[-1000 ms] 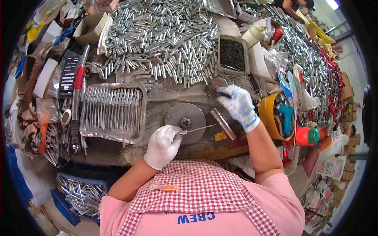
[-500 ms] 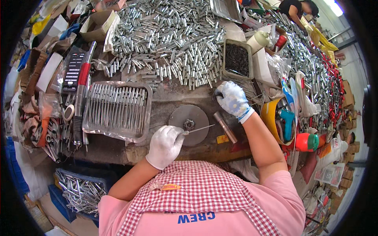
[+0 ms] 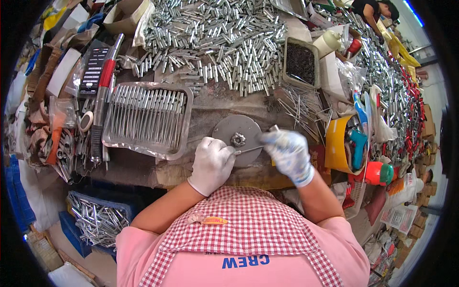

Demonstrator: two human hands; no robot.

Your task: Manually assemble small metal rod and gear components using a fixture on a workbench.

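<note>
My left hand (image 3: 210, 165), in a white glove, is closed around a thin metal rod (image 3: 248, 150). The rod points right, over a round grey metal disc (image 3: 224, 129) with a small knobbly metal piece (image 3: 237, 139) at its middle. By the rod's far tip is my right hand (image 3: 288, 154), in a white glove with bluish smudges, somewhat smeared by motion. Its fingers look pinched together, and whatever they hold is too small to make out. Behind that hand shows the end of a metal cylinder (image 3: 274, 128); the rest is hidden.
A metal tray (image 3: 185, 138) of lined-up rods stands left of the disc. Silvery metal parts (image 3: 215, 43) are heaped at the back. A bin of dark small pieces (image 3: 300, 60), loose thin rods (image 3: 301, 110) and a yellow holder (image 3: 337, 143) stand to the right. Another person (image 3: 370, 14) is far right.
My right hand has come from beside the dark bin, back toward me, to the rod's tip. My left hand still grips the rod. The whole view has shifted slightly.
</note>
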